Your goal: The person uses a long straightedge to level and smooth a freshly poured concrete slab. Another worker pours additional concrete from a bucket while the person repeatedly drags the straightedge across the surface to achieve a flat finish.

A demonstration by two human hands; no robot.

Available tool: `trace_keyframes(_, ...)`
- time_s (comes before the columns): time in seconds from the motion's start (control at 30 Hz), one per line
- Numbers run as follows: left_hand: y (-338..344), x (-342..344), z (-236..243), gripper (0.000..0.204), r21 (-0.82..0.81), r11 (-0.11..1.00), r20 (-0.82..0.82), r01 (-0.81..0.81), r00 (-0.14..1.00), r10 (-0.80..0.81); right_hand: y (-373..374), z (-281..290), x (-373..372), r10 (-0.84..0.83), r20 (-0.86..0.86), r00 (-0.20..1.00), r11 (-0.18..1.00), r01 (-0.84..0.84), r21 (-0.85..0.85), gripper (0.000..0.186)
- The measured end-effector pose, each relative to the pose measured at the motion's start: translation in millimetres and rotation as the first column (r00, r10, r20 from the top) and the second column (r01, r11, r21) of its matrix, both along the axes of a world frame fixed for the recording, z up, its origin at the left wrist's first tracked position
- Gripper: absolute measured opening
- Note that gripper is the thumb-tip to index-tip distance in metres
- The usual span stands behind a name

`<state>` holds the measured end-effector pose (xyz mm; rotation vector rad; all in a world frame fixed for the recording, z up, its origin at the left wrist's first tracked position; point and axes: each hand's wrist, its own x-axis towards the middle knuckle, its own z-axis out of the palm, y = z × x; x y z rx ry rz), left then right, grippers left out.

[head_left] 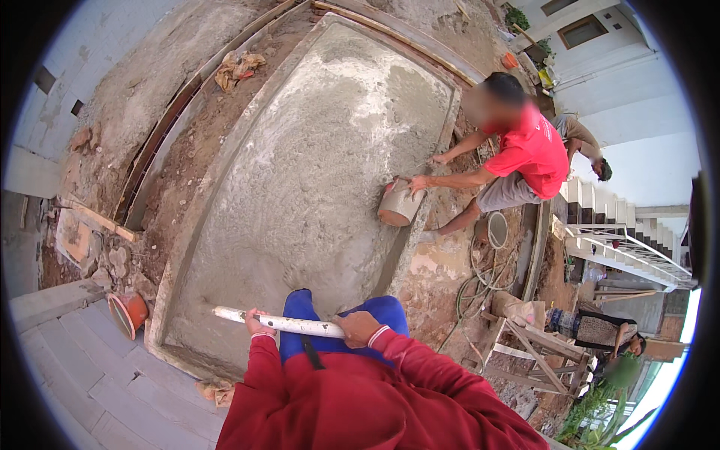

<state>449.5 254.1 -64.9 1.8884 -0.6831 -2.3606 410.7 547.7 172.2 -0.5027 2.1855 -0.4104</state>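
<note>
Fingers of the left hand (259, 324) curled shut over a white plastic pipe (279, 324), gripping near its middle; fingers of the right hand (358, 328) wrapped closed round the same pipe at its right end. Held level across blue-trousered knees (341, 313), just above the near edge of a wet cement slab (315, 172), apparently as a straightedge for levelling the surface, hence the two-handed, spread grip. Beyond the slab's right edge, a crouching co-worker in a red shirt (534, 154) tipping a grey bucket (399, 204) onto the cement. By the slab's near left corner, an orange bucket (127, 313) lying on its side on grey paving. Farther right, a white staircase (622, 244).
</note>
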Motion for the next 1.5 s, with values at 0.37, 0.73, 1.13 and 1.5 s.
trace_keyframes(0.37, 21, -73, -95, 0.015, 0.132, 0.943, -0.263, -0.304, 0.907, 0.329, 3, -123, -97, 0.206, -0.100, 0.973, 0.978, -0.202, 0.054, 0.041)
trace_keyframes(0.73, 83, -230, -313, 0.007, -0.144, 0.932, 0.135, -0.332, 0.927, 0.351, 14, -361, -320, 0.425, -0.518, 0.742, 0.854, -0.519, -0.041, 0.024)
trace_keyframes(1.13, 500, -348, -248, 0.010, 0.140, 0.983, 0.267, -0.115, 0.961, 0.074, 397, -262, -315, 0.280, -0.276, 0.919, 0.931, -0.190, 0.311, 0.057)
trace_keyframes(1.5, 493, -247, -124, 0.014, 0.470, 0.857, 0.161, -0.211, 0.975, 0.151, 345, -142, -223, 0.308, -0.283, 0.908, 0.871, -0.149, 0.468, 0.060)
